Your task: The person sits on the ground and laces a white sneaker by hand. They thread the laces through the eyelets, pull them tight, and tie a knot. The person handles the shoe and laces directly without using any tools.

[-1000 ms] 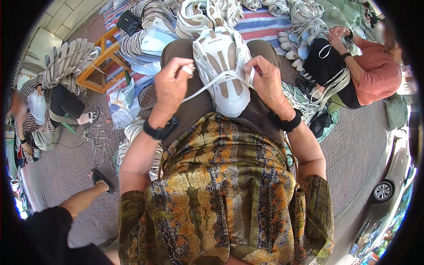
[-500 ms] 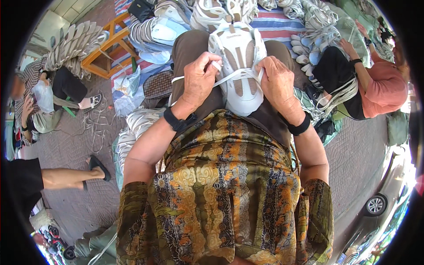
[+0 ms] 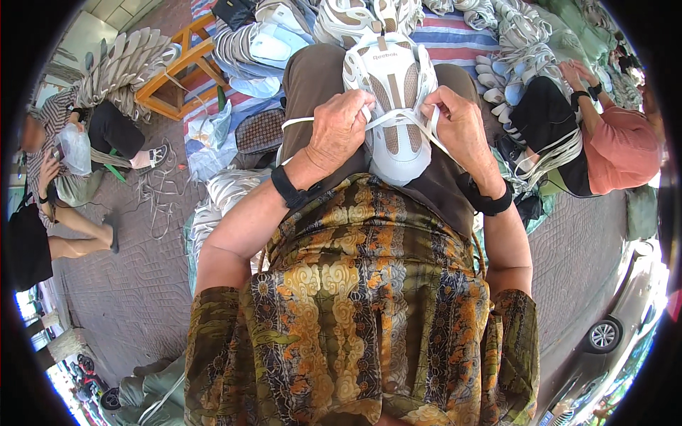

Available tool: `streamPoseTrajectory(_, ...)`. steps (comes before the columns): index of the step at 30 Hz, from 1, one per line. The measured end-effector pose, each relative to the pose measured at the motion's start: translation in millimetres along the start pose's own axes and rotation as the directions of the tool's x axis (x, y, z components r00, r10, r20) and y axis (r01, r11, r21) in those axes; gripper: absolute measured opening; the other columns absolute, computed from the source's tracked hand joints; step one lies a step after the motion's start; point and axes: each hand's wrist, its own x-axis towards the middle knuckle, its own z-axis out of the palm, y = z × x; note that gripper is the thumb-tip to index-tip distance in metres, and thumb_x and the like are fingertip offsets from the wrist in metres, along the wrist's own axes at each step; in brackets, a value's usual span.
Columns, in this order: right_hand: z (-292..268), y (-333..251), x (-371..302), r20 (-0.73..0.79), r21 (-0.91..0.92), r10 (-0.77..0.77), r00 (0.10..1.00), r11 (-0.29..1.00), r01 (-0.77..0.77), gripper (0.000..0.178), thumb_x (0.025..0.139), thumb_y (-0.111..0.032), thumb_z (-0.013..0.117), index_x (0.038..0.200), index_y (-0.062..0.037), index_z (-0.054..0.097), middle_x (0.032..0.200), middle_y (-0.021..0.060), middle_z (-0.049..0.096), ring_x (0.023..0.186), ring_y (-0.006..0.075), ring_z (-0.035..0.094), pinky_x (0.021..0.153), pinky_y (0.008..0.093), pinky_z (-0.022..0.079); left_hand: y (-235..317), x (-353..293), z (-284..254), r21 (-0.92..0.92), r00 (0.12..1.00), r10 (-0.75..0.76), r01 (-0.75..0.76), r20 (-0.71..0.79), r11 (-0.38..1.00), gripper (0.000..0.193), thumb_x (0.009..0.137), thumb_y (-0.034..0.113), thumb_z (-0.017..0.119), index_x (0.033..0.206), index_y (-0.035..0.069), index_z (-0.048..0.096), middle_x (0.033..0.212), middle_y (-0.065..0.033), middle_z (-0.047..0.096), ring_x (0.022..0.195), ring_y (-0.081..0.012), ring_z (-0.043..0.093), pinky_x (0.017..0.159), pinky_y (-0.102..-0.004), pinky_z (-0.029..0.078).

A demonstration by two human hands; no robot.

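A white and tan sneaker upper (image 3: 399, 160) rests between my thighs, its toe toward me and its tongue away. White shoelace (image 3: 393, 116) crosses over its lower front part. My left hand (image 3: 339, 128) is closed in a pinch on the lace at the shoe's left side, and a loose length trails off to the left over my thigh. On the other side, my right hand (image 3: 456, 128) pinches the lace too, with a strand hanging down below the fingers. Both wrists wear black bands.
Piles of similar shoe uppers (image 3: 348, 23) lie ahead on a striped sheet (image 3: 455, 39). A wooden stool frame (image 3: 181, 67) stands at the left. One person (image 3: 117, 135) sits left, another (image 3: 618, 145) right, and a third walks at far left. A car (image 3: 611, 319) is parked lower right.
Both hands keep hold of the lace and have shifted slightly right in view along with the shoe. The passer-by at left has moved farther away.
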Motion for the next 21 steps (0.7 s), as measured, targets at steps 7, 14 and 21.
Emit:
streamPoseTrajectory(7,1.8,7.2,-0.1,-0.006,0.03,-0.071,0.997,0.997,0.071,0.007,0.084,-0.005,0.063,0.087,-0.0003,0.058,0.068,0.0092,0.06,0.061,0.0132,0.05,0.058,0.0303,0.044,4.6,-0.5,-0.1,0.029,0.998,-0.025,0.023,0.059,0.999,0.019,0.075,-0.009,0.052,0.089,0.005,0.055,0.075,-0.0114,0.062,0.069,-0.0319,0.062,0.061,-0.0407,0.049)
streamPoseTrajectory(14,-4.9,4.4,3.8,0.018,-0.016,-0.13,0.991,0.991,0.131,0.007,0.082,-0.001,0.061,0.089,-0.0005,0.059,0.069,0.0106,0.059,0.06,0.0154,0.049,0.058,0.0305,0.043,2.7,14.8,3.8,0.065,0.966,0.062,-0.081,0.252,0.995,0.019,0.077,-0.005,0.051,0.093,0.004,0.053,0.076,-0.0141,0.061,0.071,-0.0346,0.061,0.063,-0.0426,0.048)
streamPoseTrajectory(21,-48.7,1.9,15.4,-0.003,-0.147,-0.287,0.958,0.948,0.283,0.017,0.084,-0.001,0.06,0.101,-0.0006,0.061,0.082,0.0132,0.065,0.071,0.0213,0.064,0.066,0.0315,0.05,-6.0,27.9,-41.9,0.101,0.908,0.158,-0.212,0.388,0.972,0.03,0.079,-0.002,0.049,0.108,0.006,0.056,0.093,-0.0152,0.062,0.087,-0.0317,0.061,0.072,-0.0392,0.049)
